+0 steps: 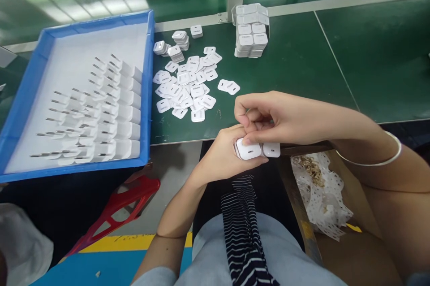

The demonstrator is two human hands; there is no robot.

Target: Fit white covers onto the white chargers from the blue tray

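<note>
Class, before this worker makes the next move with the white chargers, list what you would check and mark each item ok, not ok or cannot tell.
1. Left hand grips the chargers: ok.
2. Right hand fingertips rest on the chargers: ok.
3. Loose labels lie within reach on the green table: ok.
4. Blue tray has free space beside its rows of chargers: ok.
5. Label stuck on the held charger: cannot tell.
6. Stacked pile stands upright: ok.

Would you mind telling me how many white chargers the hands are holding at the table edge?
2: one charger between the left hand and right hand, the second charger right beside it. More may be hidden behind the fingers.
</note>
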